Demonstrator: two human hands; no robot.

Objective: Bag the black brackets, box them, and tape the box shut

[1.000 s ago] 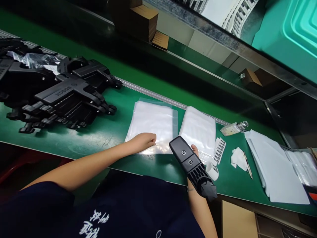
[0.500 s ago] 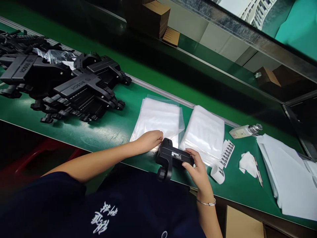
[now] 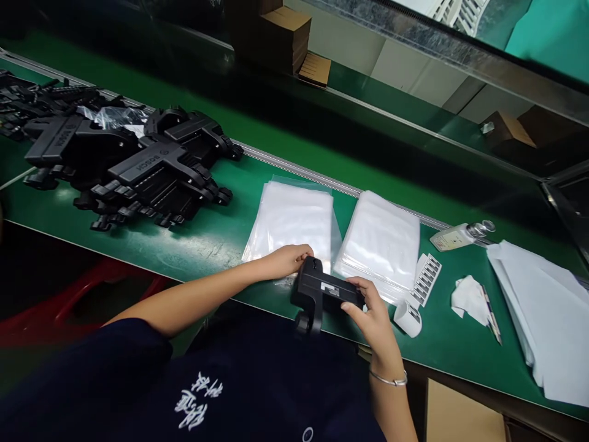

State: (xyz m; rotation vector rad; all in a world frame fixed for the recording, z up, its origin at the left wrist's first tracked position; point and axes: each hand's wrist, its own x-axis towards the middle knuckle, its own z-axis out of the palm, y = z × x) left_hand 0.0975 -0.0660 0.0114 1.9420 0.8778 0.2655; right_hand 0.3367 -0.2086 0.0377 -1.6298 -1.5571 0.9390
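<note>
2 hands: right hand (image 3: 375, 316) grips a matte black plastic part (image 3: 322, 291) bearing a white label; left hand (image 3: 288, 259) pinches a clear bag (image 3: 292, 224).

We stretch our bare left arm forward from the dark sleeve, our left hand (image 3: 289, 259) lying palm down with fingers gently curled, while our right hand (image 3: 372, 313), a thin bracelet at its wrist, rises from below with fingers and thumb closed in a grip.
</note>
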